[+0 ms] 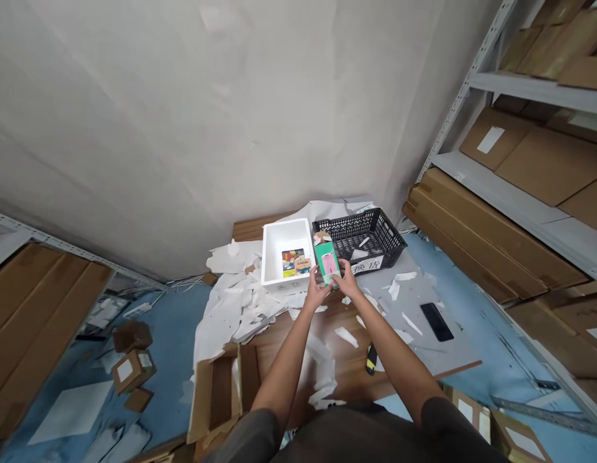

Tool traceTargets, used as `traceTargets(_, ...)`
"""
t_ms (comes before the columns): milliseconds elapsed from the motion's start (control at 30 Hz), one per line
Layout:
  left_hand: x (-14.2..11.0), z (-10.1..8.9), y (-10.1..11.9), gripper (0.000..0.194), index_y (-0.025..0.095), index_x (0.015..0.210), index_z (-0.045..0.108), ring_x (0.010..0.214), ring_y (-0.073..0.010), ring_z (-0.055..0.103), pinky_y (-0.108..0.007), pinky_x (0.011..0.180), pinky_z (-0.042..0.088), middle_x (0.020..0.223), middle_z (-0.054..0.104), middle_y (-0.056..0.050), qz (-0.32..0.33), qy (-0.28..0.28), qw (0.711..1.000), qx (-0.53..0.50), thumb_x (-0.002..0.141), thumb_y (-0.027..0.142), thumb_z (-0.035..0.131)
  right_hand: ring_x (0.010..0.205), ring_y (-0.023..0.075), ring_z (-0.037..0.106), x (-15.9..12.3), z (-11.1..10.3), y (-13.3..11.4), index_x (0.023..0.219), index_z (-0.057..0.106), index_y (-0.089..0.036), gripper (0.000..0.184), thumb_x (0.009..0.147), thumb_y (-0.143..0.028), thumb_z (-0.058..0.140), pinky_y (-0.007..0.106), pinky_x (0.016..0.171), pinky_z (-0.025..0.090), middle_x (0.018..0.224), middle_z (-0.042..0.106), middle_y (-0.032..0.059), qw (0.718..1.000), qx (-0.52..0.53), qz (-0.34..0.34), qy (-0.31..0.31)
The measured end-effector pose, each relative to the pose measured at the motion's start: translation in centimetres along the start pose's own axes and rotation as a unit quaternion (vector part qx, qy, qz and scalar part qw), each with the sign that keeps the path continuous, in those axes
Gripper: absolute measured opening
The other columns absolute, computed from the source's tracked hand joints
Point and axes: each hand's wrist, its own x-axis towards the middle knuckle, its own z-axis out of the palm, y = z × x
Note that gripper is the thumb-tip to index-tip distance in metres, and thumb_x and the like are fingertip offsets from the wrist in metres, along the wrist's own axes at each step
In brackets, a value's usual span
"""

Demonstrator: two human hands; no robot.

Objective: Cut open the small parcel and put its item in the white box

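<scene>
Both my hands hold a small green box with a pink picture on its front and an open brown flap at its top. My left hand grips its lower left side, fingers closed on it. My right hand grips its lower right side. The box is held upright over the wooden table, just in front of a white foam box and a black plastic crate. A colourful packet lies inside the white foam box.
White paper scraps litter the table. A black phone lies at the right, a yellow-black cutter near my right forearm. An open cardboard box stands at the table's left. Metal shelves with flat cartons line the right.
</scene>
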Motion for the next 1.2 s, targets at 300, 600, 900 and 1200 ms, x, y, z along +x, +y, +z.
traceTargets(300, 11.4, 6.4, 1.8, 0.091, 0.022, 0.163, 0.043, 0.134, -0.0311, 0.064, -0.051, 0.114, 0.053, 0.147, 0.064, -0.017, 0.017, 0.070, 0.990, 0.118, 0.083, 0.035, 0.084, 0.133, 0.0275, 0.065, 12.3, -6.5, 1.2, 0.157, 0.055, -0.023, 0.072, 0.086, -0.032, 0.063, 0.049, 0.118, 0.050, 0.147, 0.068, 0.0118, 0.999, -0.042, -0.011, -0.023)
traceTargets(600, 4.7, -2.2, 2.6, 0.077, 0.027, 0.161, 0.050, 0.129, -0.0279, 0.065, -0.042, 0.104, 0.057, 0.150, 0.063, -0.014, 0.037, 0.174, 0.967, 0.182, 0.090, 0.035, 0.077, 0.139, 0.0336, 0.063, 7.3, -3.0, -0.3, 0.146, 0.064, -0.021, 0.063, 0.089, -0.046, 0.068, 0.053, 0.114, 0.054, 0.149, 0.066, 0.0181, 0.999, -0.035, -0.015, -0.031)
traceTargets(900, -11.4, -13.8, 1.6, 0.068, 0.025, 0.154, 0.060, 0.119, -0.0275, 0.068, -0.040, 0.094, 0.061, 0.149, 0.064, -0.015, -0.023, 0.223, 0.954, 0.200, 0.089, 0.027, 0.077, 0.132, 0.0346, 0.064, -4.6, 10.3, -3.7, 0.146, 0.065, -0.021, 0.061, 0.091, -0.048, 0.066, 0.050, 0.099, 0.062, 0.150, 0.065, 0.0179, 0.989, -0.064, -0.051, -0.127)
traceTargets(1200, -34.6, -32.1, -0.4, 0.049, 0.022, 0.130, 0.076, 0.145, -0.0350, 0.056, -0.052, 0.128, 0.040, 0.147, 0.065, -0.016, -0.120, 0.201, 0.886, 0.400, 0.082, 0.020, 0.081, 0.117, 0.0290, 0.069, -23.1, 32.2, -3.6, 0.127, 0.078, -0.024, 0.040, 0.090, -0.035, 0.069, 0.046, 0.105, 0.057, 0.130, 0.074, 0.0108, 0.918, -0.079, -0.103, -0.374)
